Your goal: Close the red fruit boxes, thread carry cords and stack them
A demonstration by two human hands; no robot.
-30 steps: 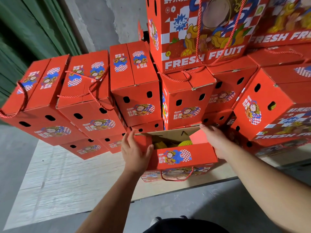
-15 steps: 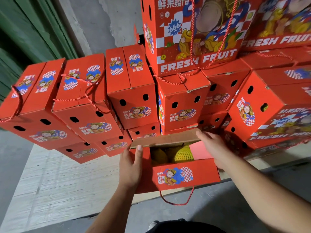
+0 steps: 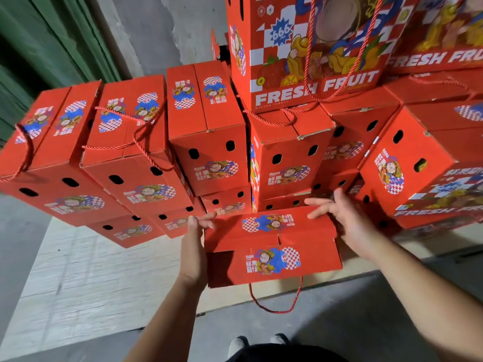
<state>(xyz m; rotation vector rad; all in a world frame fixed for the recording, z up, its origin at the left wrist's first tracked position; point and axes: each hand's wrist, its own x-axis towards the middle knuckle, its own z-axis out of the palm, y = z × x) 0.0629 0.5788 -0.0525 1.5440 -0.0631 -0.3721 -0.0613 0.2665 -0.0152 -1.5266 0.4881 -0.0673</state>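
A stack of closed red boxes (image 3: 209, 142) fills the upper and middle frame, set on a pale board (image 3: 78, 283). At lower centre, just in front of the stack, the red fruit box (image 3: 271, 246) is seen with its top flaps folded shut, and a red carry cord (image 3: 274, 304) hangs looped below its near face. The left hand (image 3: 194, 246) is laid flat against the box's left end, fingers straight. The right hand (image 3: 342, 218) is held at the right end, fingers spread and relaxed, nothing grasped.
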